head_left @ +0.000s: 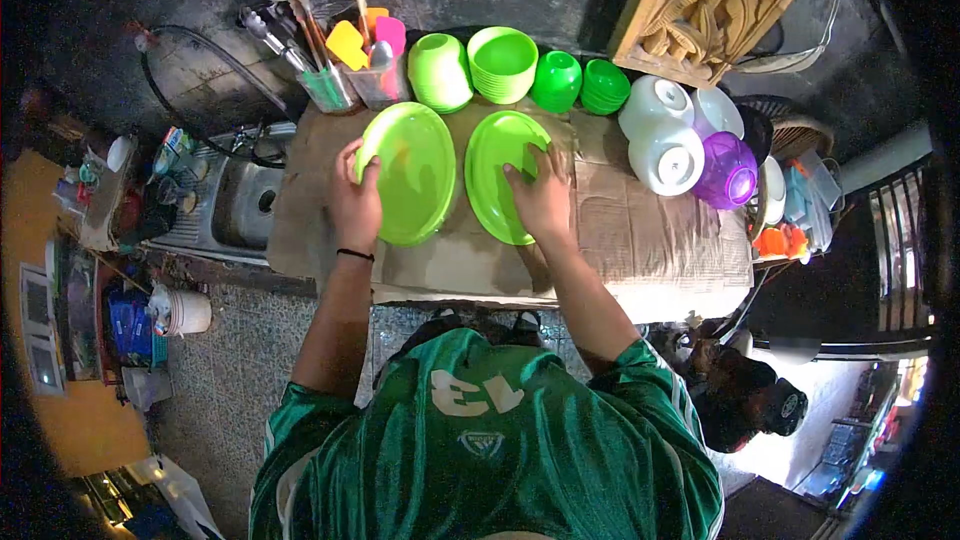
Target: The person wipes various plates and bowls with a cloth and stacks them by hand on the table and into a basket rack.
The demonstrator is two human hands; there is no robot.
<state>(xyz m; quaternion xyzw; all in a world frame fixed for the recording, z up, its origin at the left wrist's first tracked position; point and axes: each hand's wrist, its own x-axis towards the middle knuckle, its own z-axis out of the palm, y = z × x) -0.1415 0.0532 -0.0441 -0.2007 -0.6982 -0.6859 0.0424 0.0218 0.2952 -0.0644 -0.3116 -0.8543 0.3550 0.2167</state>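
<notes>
Two light green oval plates lie side by side on the cardboard-covered table. My left hand (357,202) grips the left plate (415,175) by its left rim, with the thumb over the edge and the fingers partly hidden along the outside. This plate looks slightly raised or stacked; I cannot tell which. On the right plate (489,175) rests my right hand (543,202), thumb and fingers apart across its inner face and right rim. Behind the plates stand stacks of light green bowls (502,65) and darker green bowls (557,80).
Utensil holders (328,88) with ladles and spatulas stand at the back left. White bowls (666,160) and a purple bowl (727,172) sit to the right. A carved wooden panel (720,10) leans behind. Left of the table is a metal sink (245,205).
</notes>
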